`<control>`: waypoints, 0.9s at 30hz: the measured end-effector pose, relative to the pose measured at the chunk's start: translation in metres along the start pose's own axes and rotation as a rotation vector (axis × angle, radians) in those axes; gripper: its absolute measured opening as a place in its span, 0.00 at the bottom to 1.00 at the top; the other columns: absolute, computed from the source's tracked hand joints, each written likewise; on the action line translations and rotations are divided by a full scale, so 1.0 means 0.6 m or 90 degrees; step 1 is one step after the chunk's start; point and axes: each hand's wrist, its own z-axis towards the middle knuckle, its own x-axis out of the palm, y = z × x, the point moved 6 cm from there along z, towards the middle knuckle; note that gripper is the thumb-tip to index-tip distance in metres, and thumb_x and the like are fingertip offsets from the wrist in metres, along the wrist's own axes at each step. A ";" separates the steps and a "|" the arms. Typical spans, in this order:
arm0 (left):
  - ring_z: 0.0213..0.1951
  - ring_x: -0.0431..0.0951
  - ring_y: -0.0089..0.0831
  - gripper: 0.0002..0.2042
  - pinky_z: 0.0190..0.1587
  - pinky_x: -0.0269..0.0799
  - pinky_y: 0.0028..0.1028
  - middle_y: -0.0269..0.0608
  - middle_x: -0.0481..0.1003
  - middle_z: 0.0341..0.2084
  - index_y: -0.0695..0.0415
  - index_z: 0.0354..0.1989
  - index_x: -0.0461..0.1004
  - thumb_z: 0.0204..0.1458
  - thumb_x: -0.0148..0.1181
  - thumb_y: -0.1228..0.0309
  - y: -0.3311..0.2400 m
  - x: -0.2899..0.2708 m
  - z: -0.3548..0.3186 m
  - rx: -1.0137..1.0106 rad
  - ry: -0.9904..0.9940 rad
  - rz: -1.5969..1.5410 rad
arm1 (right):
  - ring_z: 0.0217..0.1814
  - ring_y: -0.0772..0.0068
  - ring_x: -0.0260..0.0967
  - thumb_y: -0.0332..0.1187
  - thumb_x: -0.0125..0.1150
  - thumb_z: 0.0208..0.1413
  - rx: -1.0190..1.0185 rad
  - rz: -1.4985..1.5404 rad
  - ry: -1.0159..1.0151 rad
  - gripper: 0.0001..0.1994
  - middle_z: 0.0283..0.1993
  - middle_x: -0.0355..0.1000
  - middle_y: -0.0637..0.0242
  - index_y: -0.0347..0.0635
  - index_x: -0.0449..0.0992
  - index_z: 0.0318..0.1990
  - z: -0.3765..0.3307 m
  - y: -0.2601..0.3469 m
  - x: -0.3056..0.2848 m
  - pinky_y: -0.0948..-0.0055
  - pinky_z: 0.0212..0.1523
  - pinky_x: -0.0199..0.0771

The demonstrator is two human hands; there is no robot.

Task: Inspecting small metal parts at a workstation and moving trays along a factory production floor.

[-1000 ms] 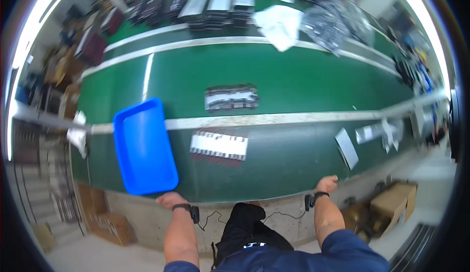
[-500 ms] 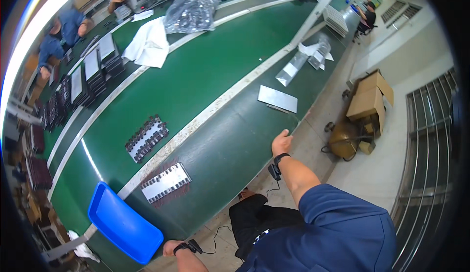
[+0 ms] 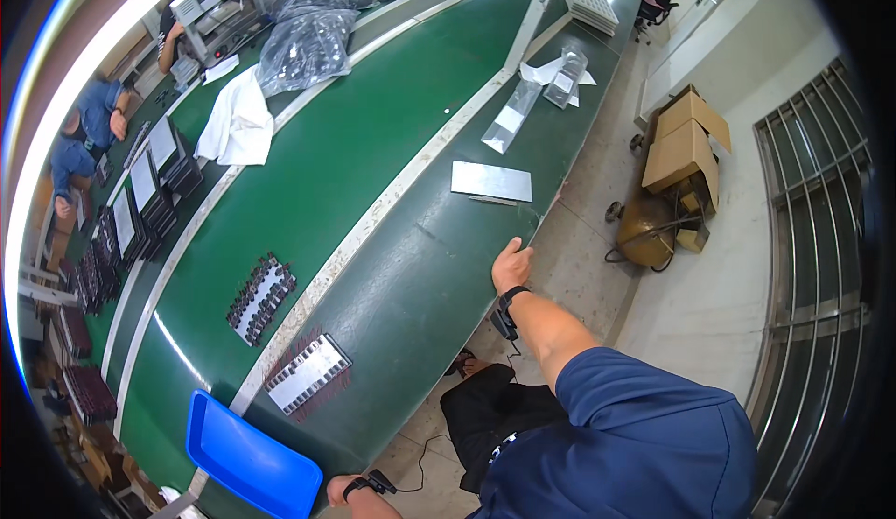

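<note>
At the lower edge, my left hand is beside the right end of a blue plastic tray. Its fingers are hidden, so whether it grips the rim cannot be told. My right hand is by the bench's near edge with fingers apart and nothing visible in it. Beyond that hand lies a flat silver plate with a thin piece under it. Between tray and plate, a pale strip lined with small dark parts and fine reddish wires lies on the bench. A similar strip rests on the green belt.
Clear plastic packs lie farther along the bench, before a stack of pale trays. Across the belt are a white cloth, bagged parts and stacked dark pieces. Co-workers sit beyond. Cartons stand right of the aisle.
My view has turned, shifting the bench and its contents across the picture. Both hands stay at about the same places beside the tray and the bench edge.
</note>
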 end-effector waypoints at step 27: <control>0.60 0.74 0.46 0.24 0.55 0.71 0.56 0.43 0.74 0.60 0.52 0.60 0.76 0.60 0.56 0.53 0.005 -0.058 -0.154 -0.020 0.070 -0.116 | 0.49 0.31 0.73 0.54 0.34 0.69 0.025 0.008 0.047 0.28 0.44 0.75 0.35 0.31 0.62 0.50 -0.007 0.006 -0.008 0.40 0.51 0.69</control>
